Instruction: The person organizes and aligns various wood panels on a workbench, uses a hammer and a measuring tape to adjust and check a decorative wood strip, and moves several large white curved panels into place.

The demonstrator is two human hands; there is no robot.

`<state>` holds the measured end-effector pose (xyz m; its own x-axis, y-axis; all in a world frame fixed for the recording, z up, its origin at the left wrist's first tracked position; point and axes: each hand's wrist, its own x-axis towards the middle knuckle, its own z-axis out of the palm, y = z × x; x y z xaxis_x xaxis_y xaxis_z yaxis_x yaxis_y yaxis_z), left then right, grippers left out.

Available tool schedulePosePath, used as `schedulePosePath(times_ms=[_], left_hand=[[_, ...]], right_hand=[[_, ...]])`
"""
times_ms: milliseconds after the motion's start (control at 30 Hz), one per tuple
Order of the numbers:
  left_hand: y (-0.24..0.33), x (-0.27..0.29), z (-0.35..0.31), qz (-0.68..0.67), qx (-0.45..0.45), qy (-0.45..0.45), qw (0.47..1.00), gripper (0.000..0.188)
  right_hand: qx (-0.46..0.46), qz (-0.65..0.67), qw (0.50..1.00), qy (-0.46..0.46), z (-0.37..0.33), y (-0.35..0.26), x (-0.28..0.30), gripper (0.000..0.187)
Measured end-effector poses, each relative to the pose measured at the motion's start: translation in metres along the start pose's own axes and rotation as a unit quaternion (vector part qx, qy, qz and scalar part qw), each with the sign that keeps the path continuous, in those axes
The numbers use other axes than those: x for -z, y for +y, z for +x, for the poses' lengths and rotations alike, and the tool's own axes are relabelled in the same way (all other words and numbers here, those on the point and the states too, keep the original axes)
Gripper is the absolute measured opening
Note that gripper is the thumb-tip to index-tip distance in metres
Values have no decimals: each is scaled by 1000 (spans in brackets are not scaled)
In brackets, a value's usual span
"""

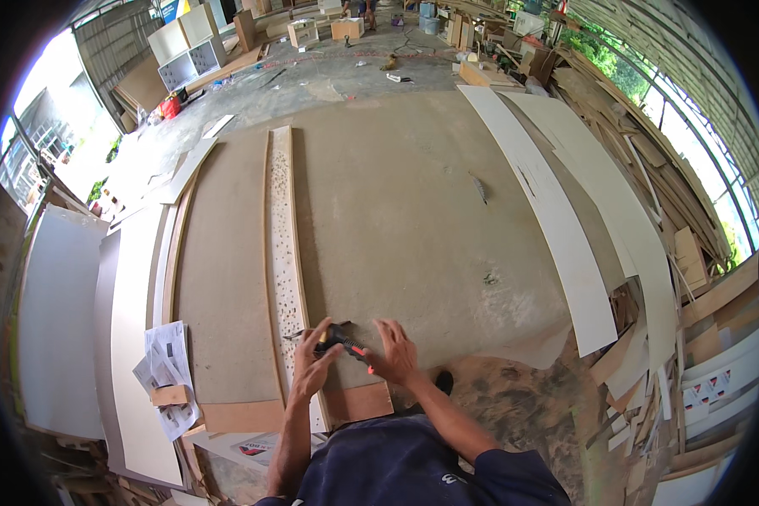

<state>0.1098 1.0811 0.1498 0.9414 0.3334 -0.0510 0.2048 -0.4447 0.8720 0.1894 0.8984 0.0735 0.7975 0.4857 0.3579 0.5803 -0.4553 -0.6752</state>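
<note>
A small black and red cordless drill (342,339) with a yellowish front part is between my hands, above the near end of the long speckled board. My left hand (310,364) is closed about its front end, and a thin bit sticks out to the left past the fingers. My right hand (394,352) has its fingers stretched out and apart; its palm side is close to the drill's red end, and I cannot tell whether they touch. Under the left hand, the white speckled board (285,244) runs away from me, with a narrow wooden strip (269,228) along its left edge.
A wide brown sheet forms the work surface (413,219). Long white panels (548,194) lie along its right side, and more panels (135,337) at left. Papers (164,363) carry a small wood block (169,395). Scrap boards (641,160) are heaped at far right; cabinets (185,51) stand behind.
</note>
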Motion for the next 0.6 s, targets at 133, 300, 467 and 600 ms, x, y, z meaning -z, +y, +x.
schedulePosePath(times_ms=[133, 300, 467, 600], left_hand=[[7, -44, 13, -64, -67, -119, 989, 61], [34, -97, 35, -87, -36, -107, 990, 61], [48, -147, 84, -89, -78, -57, 991, 48], [76, -178, 129, -52, -66, -68, 994, 28]], right_hand=[[27, 88, 994, -64, 24, -12, 51, 78], [16, 211, 968, -135, 31, 44, 66, 73], [-15, 133, 989, -55, 51, 97, 92, 50], [-26, 97, 992, -72, 83, 148, 118, 37]])
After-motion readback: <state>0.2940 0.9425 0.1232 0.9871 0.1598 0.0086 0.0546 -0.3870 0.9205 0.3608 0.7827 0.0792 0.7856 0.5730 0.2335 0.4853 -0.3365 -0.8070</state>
